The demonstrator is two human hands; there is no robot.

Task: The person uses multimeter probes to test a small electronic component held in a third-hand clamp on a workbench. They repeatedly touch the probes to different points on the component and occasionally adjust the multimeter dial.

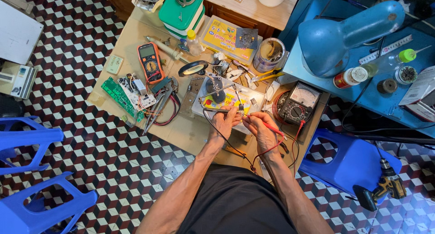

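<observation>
Hands: left hand (223,121) grip on black probe (213,111), right hand (261,125) on red probe (270,126); 2 meters.

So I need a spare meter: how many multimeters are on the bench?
2: an orange digital multimeter at the bench's left, and an analog multimeter right of the hands. Clutter may hide others.

A floor of small red, white and black tumbling-block tiles (90,148) runs under everything. On it stands a low tan wooden worktable (181,130), flanked by blue plastic stools (31,188) at the left (two of them, seen from above) and another blue plastic stool (349,164) at the right. A blue-painted bench (385,102) carries a blue metal desk lamp (344,35).
</observation>
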